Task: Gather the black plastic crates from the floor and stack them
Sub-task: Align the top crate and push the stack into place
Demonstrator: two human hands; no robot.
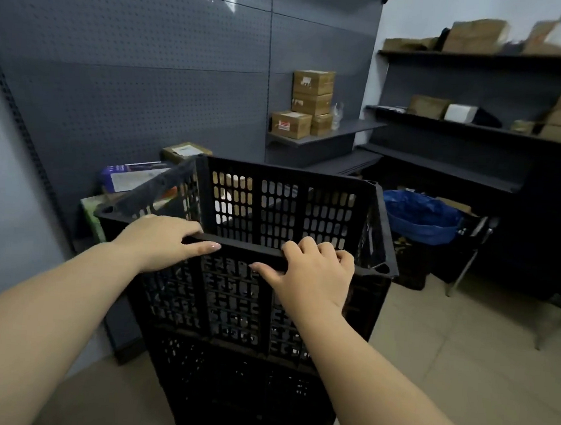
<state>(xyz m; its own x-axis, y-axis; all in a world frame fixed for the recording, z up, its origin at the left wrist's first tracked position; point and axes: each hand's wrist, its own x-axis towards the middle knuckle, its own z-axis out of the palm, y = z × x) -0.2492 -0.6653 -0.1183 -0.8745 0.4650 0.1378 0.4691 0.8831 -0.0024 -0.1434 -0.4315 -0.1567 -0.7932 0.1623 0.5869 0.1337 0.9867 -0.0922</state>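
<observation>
A person's two hands hold the near rim of a black plastic crate (272, 218) that sits tilted atop a stack of crates (239, 358) directly below the hands. The left hand (161, 240) lies over the rim, fingers hooked inside; the right hand (315, 271) curls its fingers over the same rim, thumb against the outer wall. The step appears to be seating this top crate. Next it likely needs levelling and pressing down until it nests squarely. Beyond the hands, shelves (441, 170) carry cardboard boxes (312, 91).

Left hand (162, 240) and right hand (315, 271) curl over a rim.
</observation>
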